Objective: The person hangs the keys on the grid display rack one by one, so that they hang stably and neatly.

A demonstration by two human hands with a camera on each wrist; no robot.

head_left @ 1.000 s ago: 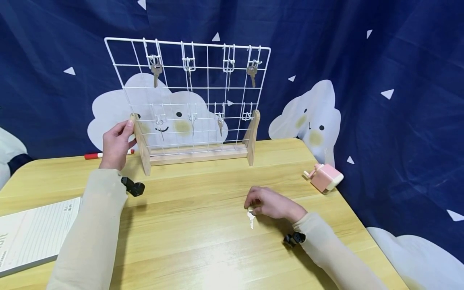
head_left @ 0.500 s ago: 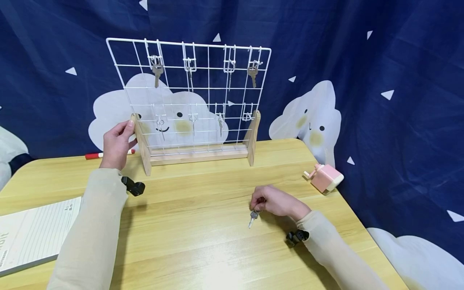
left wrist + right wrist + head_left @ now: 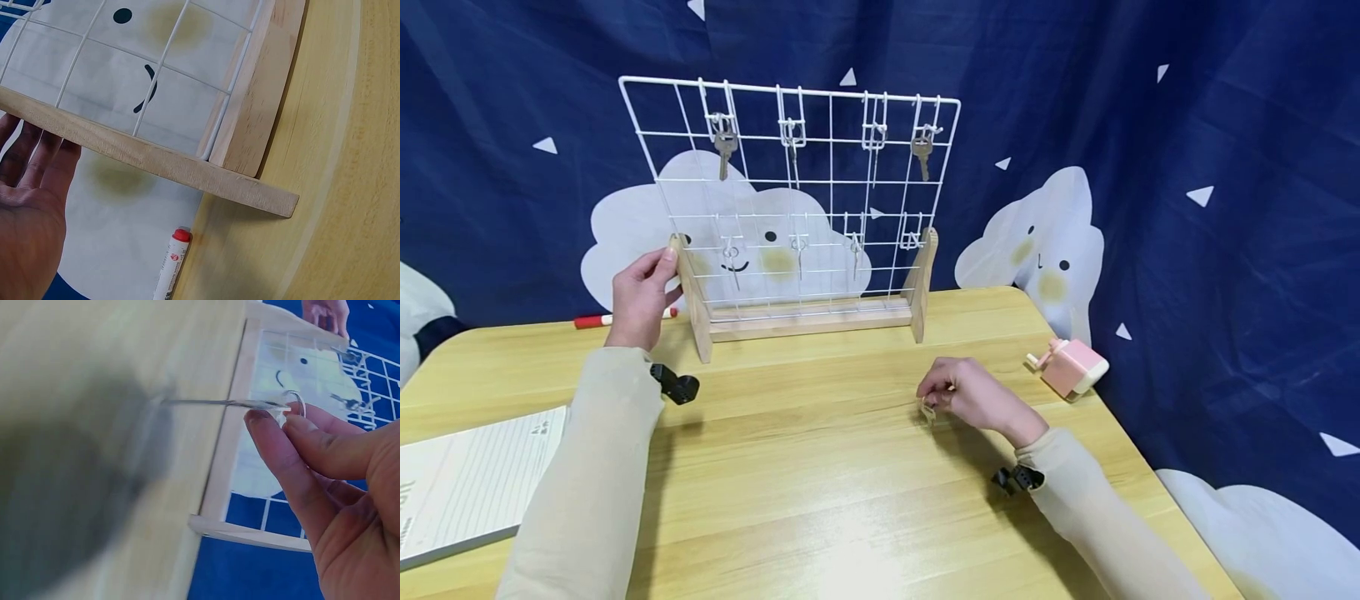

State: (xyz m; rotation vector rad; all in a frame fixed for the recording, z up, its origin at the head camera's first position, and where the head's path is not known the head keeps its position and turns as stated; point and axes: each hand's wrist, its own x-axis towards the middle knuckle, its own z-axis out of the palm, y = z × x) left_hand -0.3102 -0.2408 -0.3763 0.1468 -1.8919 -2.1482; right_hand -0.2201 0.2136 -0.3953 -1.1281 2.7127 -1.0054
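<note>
My right hand (image 3: 973,396) pinches a metal key (image 3: 200,402) by its ring (image 3: 301,400) between thumb and fingertips. The key hangs a little above the wooden table, front right of a white wire grid rack (image 3: 831,179). At the rack's left end, my left hand (image 3: 638,304) holds the wooden upright (image 3: 144,156), thumb at its top edge and fingers behind. Several keys, such as the top-left key (image 3: 725,146) and top-right key (image 3: 922,148), hang from white hooks on the grid. The lower-right hook (image 3: 912,240) carries no key.
Behind the left hand lies a red-capped marker (image 3: 593,322) near the table's back edge. A lined notebook (image 3: 482,475) is at the left. On the right stands a pink pencil sharpener (image 3: 1071,367) with a crank. A blue curtain (image 3: 1150,208) hangs close behind the table.
My right hand has moved away from me toward the rack, slightly right, with the key. The key has turned in the fingers. My left hand stays on the upright.
</note>
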